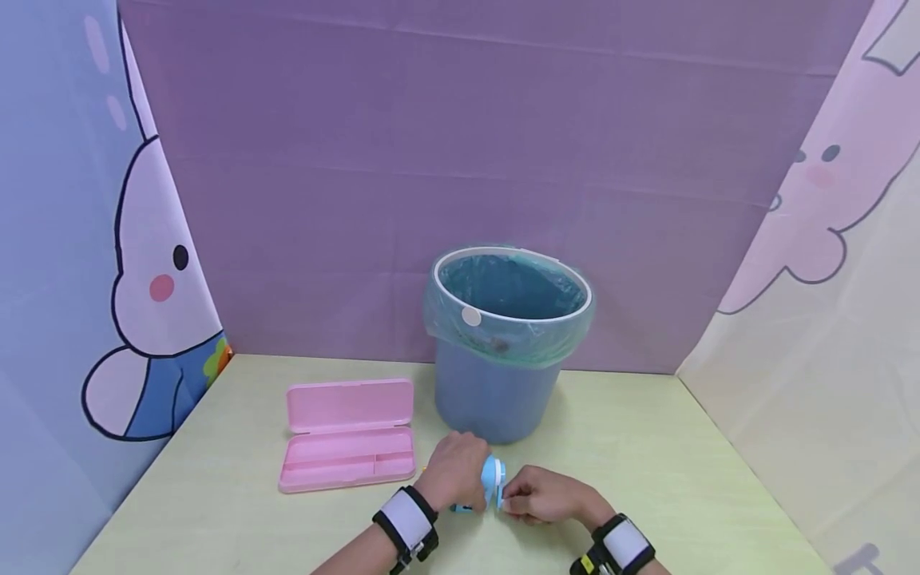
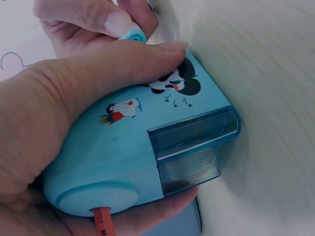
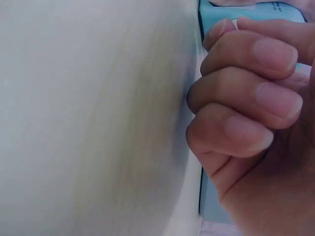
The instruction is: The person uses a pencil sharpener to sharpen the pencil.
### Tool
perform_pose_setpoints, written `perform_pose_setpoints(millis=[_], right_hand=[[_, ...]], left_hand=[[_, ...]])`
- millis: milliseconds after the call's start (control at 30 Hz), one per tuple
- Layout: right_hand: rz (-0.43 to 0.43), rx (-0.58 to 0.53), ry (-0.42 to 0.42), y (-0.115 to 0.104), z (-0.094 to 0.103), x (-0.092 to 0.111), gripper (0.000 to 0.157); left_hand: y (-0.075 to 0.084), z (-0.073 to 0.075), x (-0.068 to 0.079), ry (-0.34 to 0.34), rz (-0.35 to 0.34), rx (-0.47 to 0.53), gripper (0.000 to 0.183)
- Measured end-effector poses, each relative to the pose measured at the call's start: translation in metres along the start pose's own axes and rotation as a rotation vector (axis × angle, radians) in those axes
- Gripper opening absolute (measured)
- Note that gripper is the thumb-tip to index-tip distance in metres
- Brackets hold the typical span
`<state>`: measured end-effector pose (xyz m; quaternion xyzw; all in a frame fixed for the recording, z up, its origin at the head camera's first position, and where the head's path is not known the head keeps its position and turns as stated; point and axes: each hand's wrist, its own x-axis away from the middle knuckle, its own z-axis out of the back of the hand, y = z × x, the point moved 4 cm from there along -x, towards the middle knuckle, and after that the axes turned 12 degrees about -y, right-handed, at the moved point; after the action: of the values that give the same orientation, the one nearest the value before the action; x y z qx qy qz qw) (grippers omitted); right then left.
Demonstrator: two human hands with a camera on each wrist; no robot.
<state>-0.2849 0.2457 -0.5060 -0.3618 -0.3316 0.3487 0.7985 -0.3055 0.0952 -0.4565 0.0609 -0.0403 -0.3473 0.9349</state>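
My left hand (image 1: pixel 458 469) grips a light blue crank pencil sharpener (image 2: pixel 123 152) on the tabletop, thumb across its printed side. The sharpener has cartoon figures and a see-through shavings drawer (image 2: pixel 197 152). An orange-red pencil (image 2: pixel 104 223) sticks out of the hole in its round front; the pencil's tip is hidden inside. On the opposite side, my right hand (image 1: pixel 546 495) pinches the small blue crank knob (image 2: pixel 134 35) between thumb and finger. In the right wrist view the other fingers (image 3: pixel 246 93) are curled beside the sharpener, and the knob is mostly hidden.
An open pink pencil case (image 1: pixel 345 482) lies to the left, lid folded back. Behind the hands stands a blue-grey bin (image 1: pixel 496 391) lined with a green plastic bag (image 1: pixel 532 347). A purple backdrop (image 1: pixel 503 144) and printed side cloths border the pale tabletop (image 1: pixel 683 479).
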Motion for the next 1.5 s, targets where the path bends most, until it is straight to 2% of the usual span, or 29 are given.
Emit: perform_pose_setpoints(millis=[400, 800, 1233, 1500], right_hand=[[0.031, -0.16, -0.061, -0.009, -0.001, 0.008, 0.034], [0.024, -0.165, -0.061, -0.018, 0.0, 0.013, 0.032], [0.082, -0.129, -0.042, -0.034, 0.013, 0.018, 0.033], [0.09, -0.079, -0.023, -0.04, 0.018, 0.02, 0.032]], left_hand=[[-0.001, -0.001, 0.0, -0.058, 0.035, 0.025, 0.043], [-0.001, -0.004, -0.002, -0.074, 0.003, -0.001, 0.044], [-0.001, -0.001, -0.002, -0.088, 0.004, 0.018, 0.044], [-0.001, 0.0, -0.001, -0.071, -0.004, 0.015, 0.043]])
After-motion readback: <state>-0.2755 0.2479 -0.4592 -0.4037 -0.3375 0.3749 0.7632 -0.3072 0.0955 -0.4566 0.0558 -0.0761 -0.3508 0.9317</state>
